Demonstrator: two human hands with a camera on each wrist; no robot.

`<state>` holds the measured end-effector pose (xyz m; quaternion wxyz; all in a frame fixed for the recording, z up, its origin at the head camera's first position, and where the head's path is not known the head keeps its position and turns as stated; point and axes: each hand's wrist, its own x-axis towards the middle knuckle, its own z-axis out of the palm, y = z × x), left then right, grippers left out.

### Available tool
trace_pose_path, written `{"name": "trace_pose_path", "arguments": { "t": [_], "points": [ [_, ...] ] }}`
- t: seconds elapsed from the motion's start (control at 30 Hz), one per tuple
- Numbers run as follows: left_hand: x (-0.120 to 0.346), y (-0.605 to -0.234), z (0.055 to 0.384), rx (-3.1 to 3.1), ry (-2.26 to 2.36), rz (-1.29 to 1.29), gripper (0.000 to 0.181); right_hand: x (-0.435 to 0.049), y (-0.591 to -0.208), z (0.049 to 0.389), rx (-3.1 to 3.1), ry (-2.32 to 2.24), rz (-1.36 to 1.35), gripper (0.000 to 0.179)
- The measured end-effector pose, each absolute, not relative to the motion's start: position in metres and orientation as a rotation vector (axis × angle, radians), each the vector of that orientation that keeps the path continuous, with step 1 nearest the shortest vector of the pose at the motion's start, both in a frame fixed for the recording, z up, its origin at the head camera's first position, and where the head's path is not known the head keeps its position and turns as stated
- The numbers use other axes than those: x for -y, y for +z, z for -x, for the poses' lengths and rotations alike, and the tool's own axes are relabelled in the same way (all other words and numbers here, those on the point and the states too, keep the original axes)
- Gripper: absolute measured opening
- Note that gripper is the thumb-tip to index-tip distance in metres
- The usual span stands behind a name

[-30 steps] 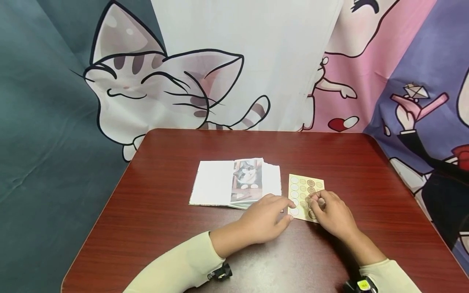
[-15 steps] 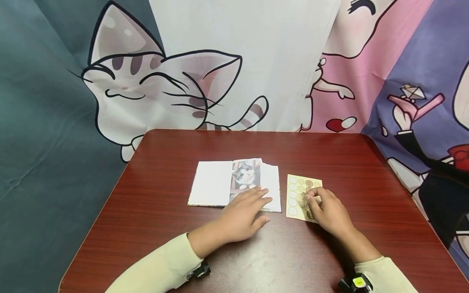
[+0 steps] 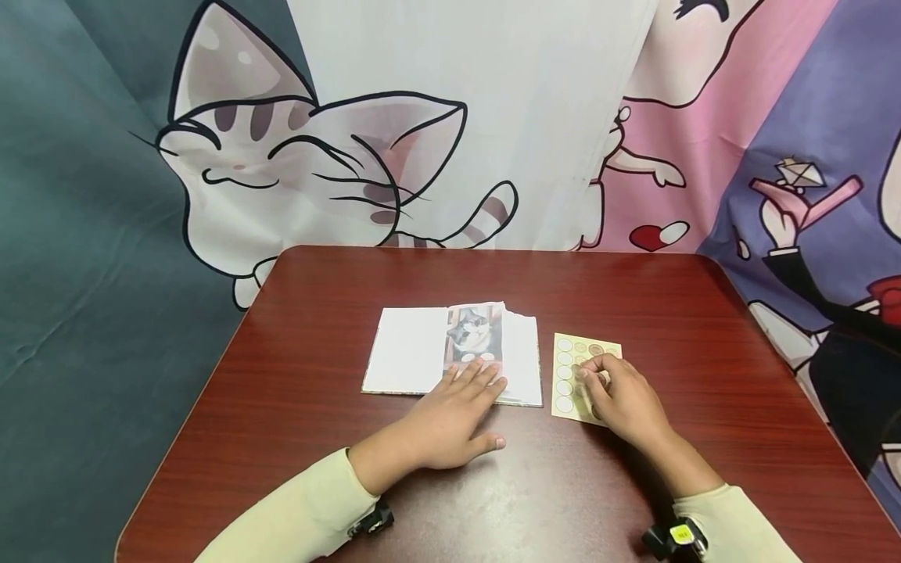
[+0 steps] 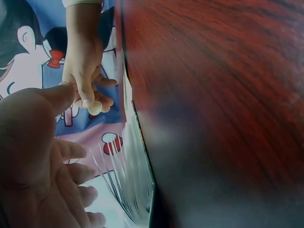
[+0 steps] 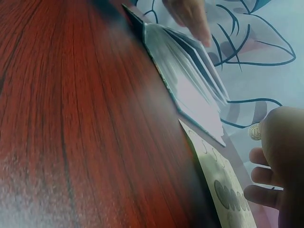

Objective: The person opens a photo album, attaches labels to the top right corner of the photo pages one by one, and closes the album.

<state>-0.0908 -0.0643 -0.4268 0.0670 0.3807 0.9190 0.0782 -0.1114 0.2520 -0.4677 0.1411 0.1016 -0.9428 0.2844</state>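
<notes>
An open notebook point(image 3: 407, 352) lies on the table with a cat picture point(image 3: 475, 330) on a narrower, raised leaf. My left hand point(image 3: 450, 426) reaches over the lower part of that leaf, fingers spread and thumb out to the side. A yellow sheet of round stickers point(image 3: 565, 383) lies right of the notebook, some rounds pale, others gold. Over this sheet is my right hand point(image 3: 629, 403), pinching a small gold round sticker point(image 5: 255, 131) between thumb and forefinger. The same sticker point(image 4: 95, 109) shows at the fingertips in the left wrist view, its pale side visible.
The reddish-brown table point(image 3: 317, 469) has rounded far corners. Behind it hangs a cartoon backdrop point(image 3: 549, 117) with a cat and other figures. Dark cameras are strapped at the left wrist point(image 3: 371, 520) and right wrist point(image 3: 676, 538).
My left hand has moved left from beside the sticker sheet onto the notebook, its fingers now spread. My right hand has shifted slightly left over the sheet, still pinching.
</notes>
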Motion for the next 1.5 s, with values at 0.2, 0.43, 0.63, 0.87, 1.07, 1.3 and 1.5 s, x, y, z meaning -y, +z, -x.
{"name": "trace_pose_path", "arguments": {
  "t": [0.2, 0.43, 0.63, 0.87, 1.07, 1.3, 1.5],
  "points": [
    [0.066, -0.429, 0.091, -2.731, 0.222, -1.090, 0.085, -0.247, -0.465, 0.115, 2.723, 0.834, -0.305, 0.013],
    [0.066, -0.433, 0.094, -2.674, 0.201, -1.059, 0.081, -0.242, -0.463, 0.119, 2.741, 0.849, -0.318, 0.013],
    [0.066, -0.436, 0.096, -2.652, 0.149, -1.029, 0.079, -0.238, -0.460, 0.123, 2.780, 0.888, -0.289, 0.012],
    [0.065, -0.439, 0.095, -2.624, 0.099, -1.010, 0.081, -0.233, -0.457, 0.130, 2.811, 0.910, -0.290, 0.017],
    [0.063, -0.439, 0.094, -2.616, 0.093, -1.006, 0.082, -0.229, -0.454, 0.138, 2.814, 0.964, -0.303, 0.018],
    [0.062, -0.437, 0.094, -2.605, 0.091, -0.994, 0.083, -0.225, -0.453, 0.147, 2.849, 0.937, -0.307, 0.021],
    [0.063, -0.438, 0.093, -2.606, 0.097, -0.993, 0.083, -0.223, -0.452, 0.154, 2.839, 0.913, -0.339, 0.016]
  ]
}}
